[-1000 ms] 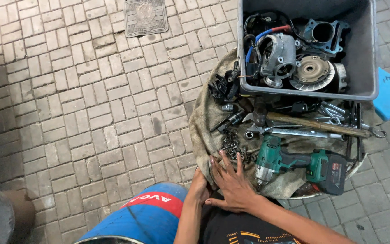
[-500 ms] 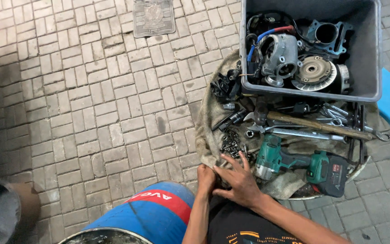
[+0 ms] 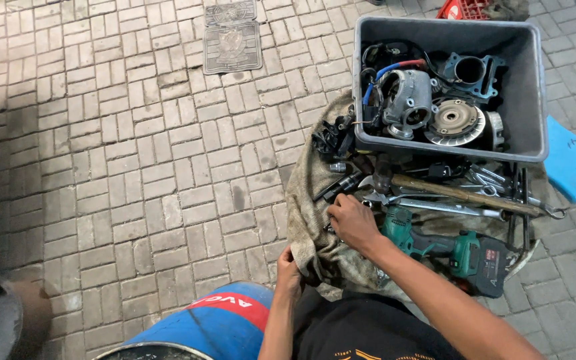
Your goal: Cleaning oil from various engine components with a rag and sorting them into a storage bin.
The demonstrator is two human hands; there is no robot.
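Burlap-coloured cloth (image 3: pixel 315 200) lies spread under the tools at centre right, and the rummaging looks barely begun: nothing is lifted out. One right hand (image 3: pixel 353 223) rests curled, fingers narrow, on small sockets at the cloth's middle; whether it grips one I cannot tell. One left hand (image 3: pixel 289 275) pinches the cloth's lower edge. Counted: one grey bin (image 3: pixel 531 100) of engine parts, one green drill (image 3: pixel 448 250), one hammer (image 3: pixel 455 193), one blue drum (image 3: pixel 215 323).

A grey brick-paved floor (image 3: pixel 135 167) carries a dirty sackcloth (image 3: pixel 308 200) strewn with tools, a grey plastic bin (image 3: pixel 528 100) of engine parts, and a metal cover plate (image 3: pixel 233 37).
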